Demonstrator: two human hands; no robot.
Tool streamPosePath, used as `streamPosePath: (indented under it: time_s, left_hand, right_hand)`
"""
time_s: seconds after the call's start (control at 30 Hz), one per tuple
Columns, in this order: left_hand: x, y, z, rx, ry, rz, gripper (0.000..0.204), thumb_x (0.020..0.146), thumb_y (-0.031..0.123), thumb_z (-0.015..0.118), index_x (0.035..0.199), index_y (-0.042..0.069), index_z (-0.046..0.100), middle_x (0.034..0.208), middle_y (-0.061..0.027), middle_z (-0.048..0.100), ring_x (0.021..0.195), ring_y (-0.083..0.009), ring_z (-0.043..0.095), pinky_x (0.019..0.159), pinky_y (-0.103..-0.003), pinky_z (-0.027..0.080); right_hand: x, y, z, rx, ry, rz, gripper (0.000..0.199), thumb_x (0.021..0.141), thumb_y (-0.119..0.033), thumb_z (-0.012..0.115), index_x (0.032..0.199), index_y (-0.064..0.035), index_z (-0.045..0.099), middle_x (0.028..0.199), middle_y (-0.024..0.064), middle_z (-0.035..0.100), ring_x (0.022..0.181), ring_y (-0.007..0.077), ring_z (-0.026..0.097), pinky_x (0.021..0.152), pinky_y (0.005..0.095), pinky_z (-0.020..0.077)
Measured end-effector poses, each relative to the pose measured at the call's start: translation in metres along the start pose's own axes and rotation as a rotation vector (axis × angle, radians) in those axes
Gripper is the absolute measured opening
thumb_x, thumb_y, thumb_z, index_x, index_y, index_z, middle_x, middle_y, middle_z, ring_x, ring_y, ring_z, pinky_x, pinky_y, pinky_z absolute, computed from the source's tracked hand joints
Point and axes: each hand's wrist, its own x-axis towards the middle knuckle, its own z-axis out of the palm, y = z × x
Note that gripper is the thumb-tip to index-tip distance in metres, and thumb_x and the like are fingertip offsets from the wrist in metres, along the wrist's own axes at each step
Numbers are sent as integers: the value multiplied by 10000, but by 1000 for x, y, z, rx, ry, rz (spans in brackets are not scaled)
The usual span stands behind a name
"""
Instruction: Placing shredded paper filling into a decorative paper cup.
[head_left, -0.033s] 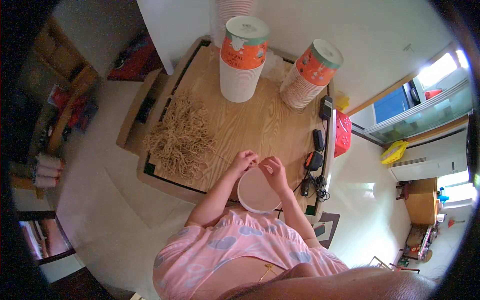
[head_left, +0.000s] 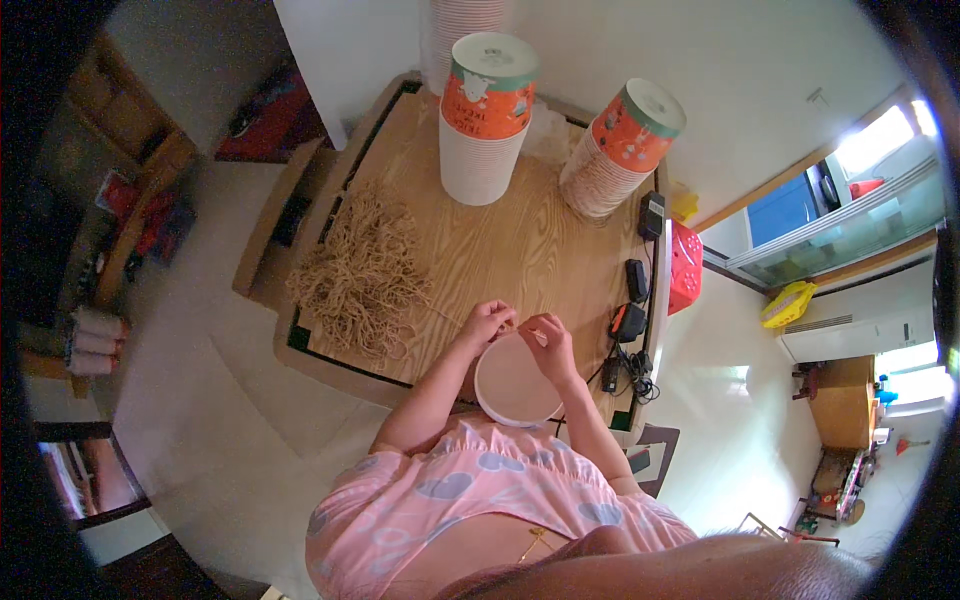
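A round paper bucket with a pale inside and a white rim is held close against my body at the table's near edge. At its far rim my left hand is closed in a pinch, with a thin strand of brown twine running into it from the left. Just right of it, my right hand is also closed at the rim, fingertips bent together. What lies between its fingers is too small to make out. Left of my hands spreads a loose heap of brown twine pieces.
Upside-down stacks of orange, green and white paper buckets, a left stack and a right stack, stand at the back of the wooden table. Black adapters and tangled cables line its right edge. A red plastic stool is beyond.
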Motion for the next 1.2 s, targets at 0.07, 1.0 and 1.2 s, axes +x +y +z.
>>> streamPosePath:
  time_s: [0.07, 1.0, 1.2]
  left_hand:
    - [-6, 7, 7, -47, 26, 19, 61, 781, 113, 591, 779, 64, 554, 639, 1, 542, 472, -52, 438, 409, -203, 344]
    - [0, -5, 0, 139, -65, 222, 90, 769, 86, 639, 835, 27, 625, 741, -5, 613, 673, -68, 546, 612, -213, 449]
    - [-2, -4, 1, 178, -84, 153, 158, 770, 145, 641, 896, 54, 612, 821, -5, 610, 739, -94, 554, 673, -246, 458]
  right_hand:
    - [-1, 4, 1, 78, 32, 80, 166, 716, 12, 624, 868, -41, 583, 784, 62, 565, 727, 186, 548, 663, 274, 446]
    - [29, 5, 16, 193, 168, 355, 77, 761, -24, 598, 792, -20, 529, 684, 28, 552, 641, 90, 513, 592, 241, 431]
    - [27, 5, 14, 237, 148, 357, 70, 784, -56, 589, 807, -13, 539, 704, 18, 567, 654, 89, 518, 593, 236, 429]
